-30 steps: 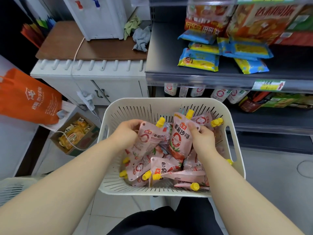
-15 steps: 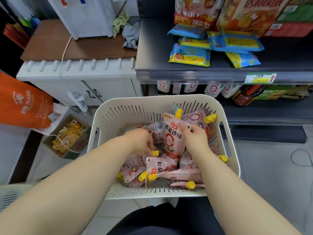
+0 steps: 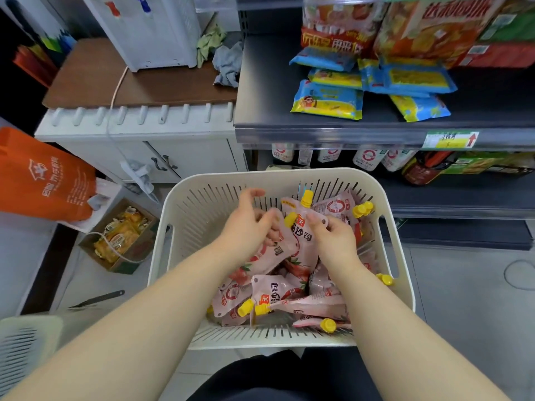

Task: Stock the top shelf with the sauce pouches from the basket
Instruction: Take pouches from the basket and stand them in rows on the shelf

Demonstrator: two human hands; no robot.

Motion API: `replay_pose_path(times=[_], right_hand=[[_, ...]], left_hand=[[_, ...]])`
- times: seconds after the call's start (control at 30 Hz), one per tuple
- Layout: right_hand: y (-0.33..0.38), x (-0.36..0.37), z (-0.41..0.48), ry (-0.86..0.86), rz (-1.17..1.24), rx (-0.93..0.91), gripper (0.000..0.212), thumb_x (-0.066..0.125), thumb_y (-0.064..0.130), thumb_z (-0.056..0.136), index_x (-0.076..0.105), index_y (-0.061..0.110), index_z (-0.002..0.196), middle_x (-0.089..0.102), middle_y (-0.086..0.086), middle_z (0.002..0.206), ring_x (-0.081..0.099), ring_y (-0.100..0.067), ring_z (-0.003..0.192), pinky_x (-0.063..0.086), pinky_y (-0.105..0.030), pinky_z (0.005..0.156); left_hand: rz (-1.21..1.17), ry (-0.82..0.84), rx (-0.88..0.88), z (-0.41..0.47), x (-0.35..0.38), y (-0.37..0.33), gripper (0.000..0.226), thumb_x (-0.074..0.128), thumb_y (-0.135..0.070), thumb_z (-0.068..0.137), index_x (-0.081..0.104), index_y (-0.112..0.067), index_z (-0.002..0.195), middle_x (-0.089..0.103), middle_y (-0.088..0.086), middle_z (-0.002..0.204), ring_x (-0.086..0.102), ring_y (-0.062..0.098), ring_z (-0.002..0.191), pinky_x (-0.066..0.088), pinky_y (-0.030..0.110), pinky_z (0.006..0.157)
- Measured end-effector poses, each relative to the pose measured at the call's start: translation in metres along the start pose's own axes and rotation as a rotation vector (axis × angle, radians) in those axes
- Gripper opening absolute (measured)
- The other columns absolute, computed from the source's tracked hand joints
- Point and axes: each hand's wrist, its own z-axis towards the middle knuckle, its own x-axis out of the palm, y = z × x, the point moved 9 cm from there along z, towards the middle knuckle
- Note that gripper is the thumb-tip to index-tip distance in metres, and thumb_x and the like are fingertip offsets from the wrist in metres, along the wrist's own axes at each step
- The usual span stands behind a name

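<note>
Reaching into the cream slotted basket (image 3: 185,215), both hands work among the pink sauce pouches (image 3: 278,296) with yellow caps. Left hand (image 3: 246,230): the grip is closed around a tilted pouch (image 3: 279,251), whose body runs down and to the left beneath the palm. A yellow cap (image 3: 290,219) shows just beyond the curled fingers, and the forefinger stands raised clear of the pouch. Right hand (image 3: 335,238): thumb and fingers pinch the upper right corner of an upright pouch (image 3: 304,234), which stands just left of the grip, its spout toward the basket's far wall. The two held pouches overlap between the hands. Other pouches lie heaped on the basket floor, nearer the person. Beyond the basket, a dark shelf (image 3: 260,91) carries blue-and-yellow snack packets (image 3: 327,99) on its right part.
</note>
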Motion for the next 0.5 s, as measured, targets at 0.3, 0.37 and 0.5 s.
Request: replay_pose_path(times=[0.3, 0.37, 0.5], right_hand=[[0.003, 0.005, -0.001, 0.049, 0.004, -0.032, 0.040, 0.052, 0.028, 0.095, 0.045, 0.027, 0.055, 0.052, 0.010, 0.058, 0.049, -0.005, 0.058, 0.035, -0.019, 0.054], [0.000, 0.005, -0.001, 0.051, 0.028, -0.018, 0.036, 0.052, 0.029, 0.095, 0.049, 0.027, 0.059, 0.058, 0.009, 0.065, 0.054, -0.007, 0.064, 0.038, -0.021, 0.058], [-0.005, 0.004, 0.002, 0.058, 0.020, 0.020, 0.026, 0.050, 0.035, 0.095, 0.064, 0.017, 0.082, 0.069, -0.003, 0.088, 0.063, -0.018, 0.084, 0.051, -0.032, 0.072]], left_hand=[[0.413, 0.304, -0.118, 0.049, 0.027, 0.062, 0.075, 0.073, -0.031, 0.078, 0.036, -0.019, 0.142, 0.048, 0.003, 0.140, 0.051, 0.021, 0.122, 0.042, 0.030, 0.101], [0.533, 0.313, -0.112, 0.055, 0.028, 0.065, 0.076, 0.076, -0.031, 0.075, 0.039, -0.019, 0.141, 0.050, 0.003, 0.138, 0.052, 0.021, 0.121, 0.043, 0.032, 0.101], [0.708, 0.279, -0.029, 0.057, 0.021, 0.065, 0.059, 0.078, -0.033, 0.071, 0.054, -0.020, 0.123, 0.052, 0.002, 0.123, 0.054, 0.022, 0.107, 0.047, 0.030, 0.088]])
